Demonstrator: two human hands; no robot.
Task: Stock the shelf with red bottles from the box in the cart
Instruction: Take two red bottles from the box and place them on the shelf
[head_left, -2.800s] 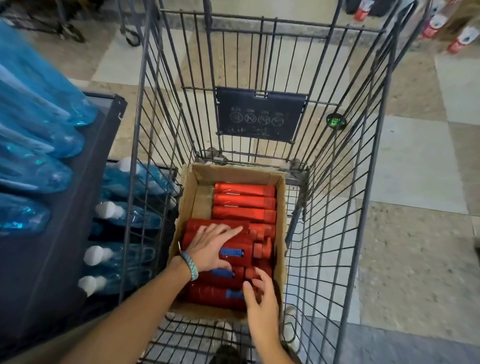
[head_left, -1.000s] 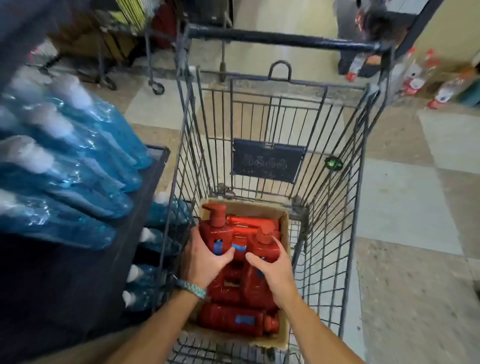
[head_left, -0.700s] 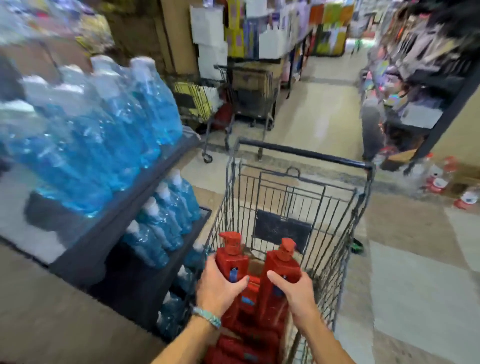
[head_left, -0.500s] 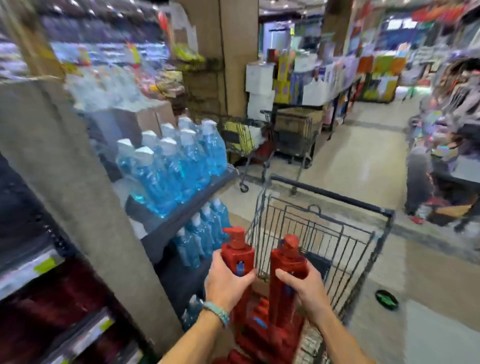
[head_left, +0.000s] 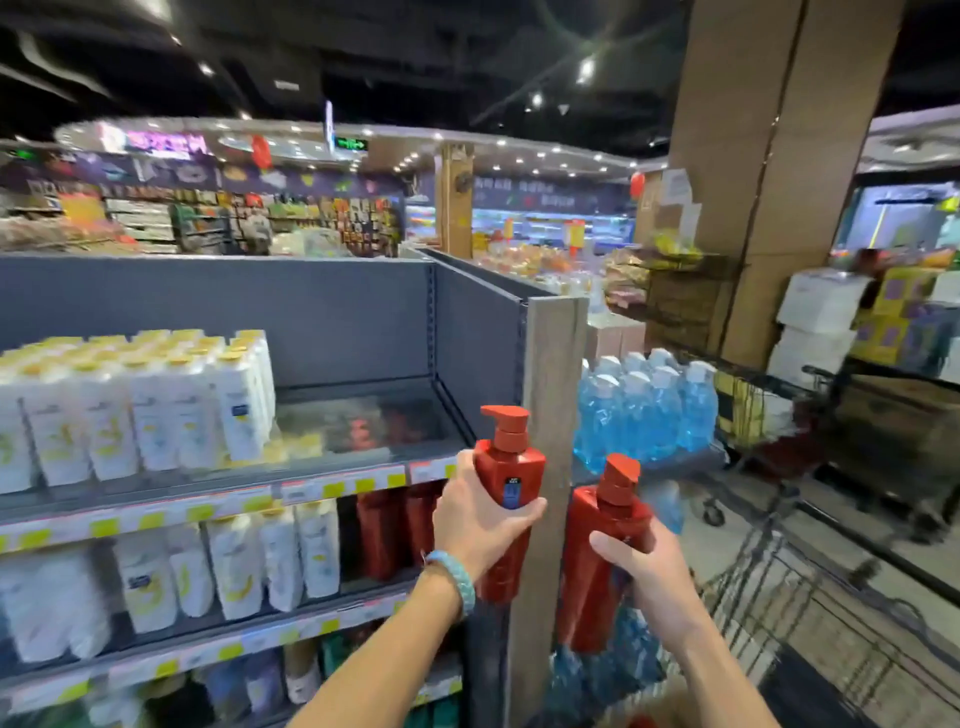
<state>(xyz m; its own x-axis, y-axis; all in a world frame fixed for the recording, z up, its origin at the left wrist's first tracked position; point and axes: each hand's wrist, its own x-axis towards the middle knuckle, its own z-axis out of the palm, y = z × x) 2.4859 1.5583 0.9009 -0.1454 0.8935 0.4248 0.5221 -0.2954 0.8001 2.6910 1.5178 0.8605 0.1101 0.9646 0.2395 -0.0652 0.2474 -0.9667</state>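
Red pump-top bottles, one upright in each closed grip: left hand (head_left: 480, 525), right hand (head_left: 647, 577).

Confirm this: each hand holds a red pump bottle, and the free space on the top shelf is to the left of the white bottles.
Not quite. The head view shows the free space on the top shelf to the right of the white bottles, not the left. The rest holds: the left hand and right hand each hold a red pump bottle.
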